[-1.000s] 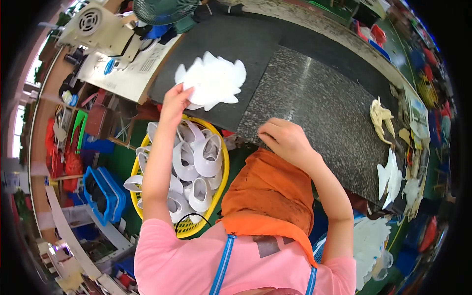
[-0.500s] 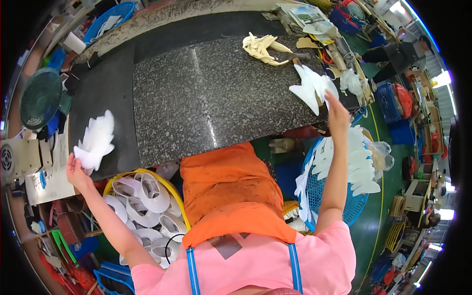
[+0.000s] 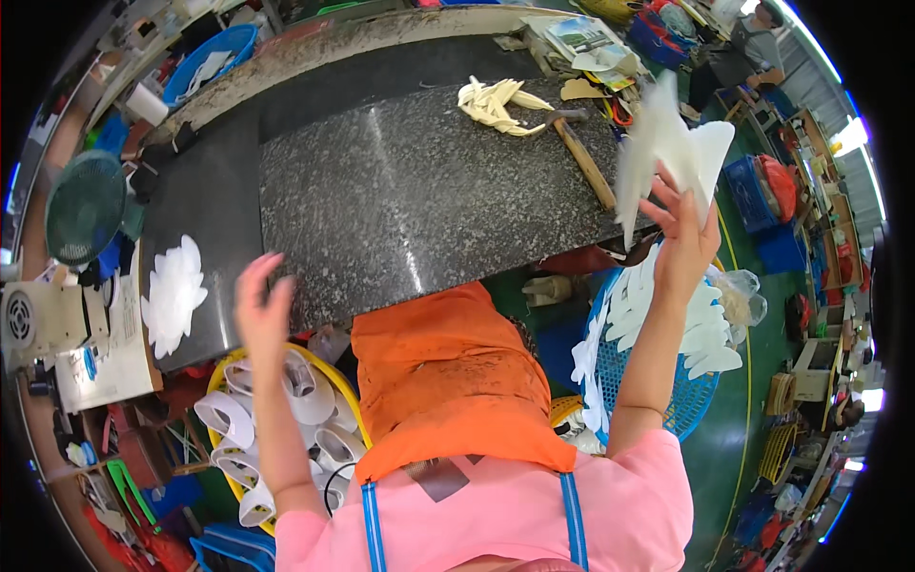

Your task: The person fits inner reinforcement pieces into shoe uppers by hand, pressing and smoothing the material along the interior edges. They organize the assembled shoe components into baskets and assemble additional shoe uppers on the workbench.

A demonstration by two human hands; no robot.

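"Holding what, that R hand?"

"White pcs, leaf-shaped, pinched btwn thumb & fingers at the lower end. Can't count 'em b/c of blur; at least 2 show. They're up in the air by the R end of the speckled slab, tips up."

"Why pinched so low?"

"Prob b/c they're thin & flat: gripping one end lets the rest fan out clear of the fingers. Just my read."

"& the L hand?"

"Well apart from the R, near the slab's front L corner. Fingers parted, nothing visible in it, tho it's blurred too."

"More pcs about?"

"Yep, a white stack on the dark surface L of the slab. Edges look staggered, which prob makes each layer easy to pick off. Also a white batch overlapping across the blue basket, low on the R; prob spread like that so they lie flat."

"Hammer?"

"On the slab, far R, head by the cream strips, handle pointing twd the R hand. I'd say it's set for an easy R-side reach."

"& the yellow basket?"

"Below the table edge, L of the orange apron, w/ white curved parts in it. Down there they're close but off the worktop, I guess."
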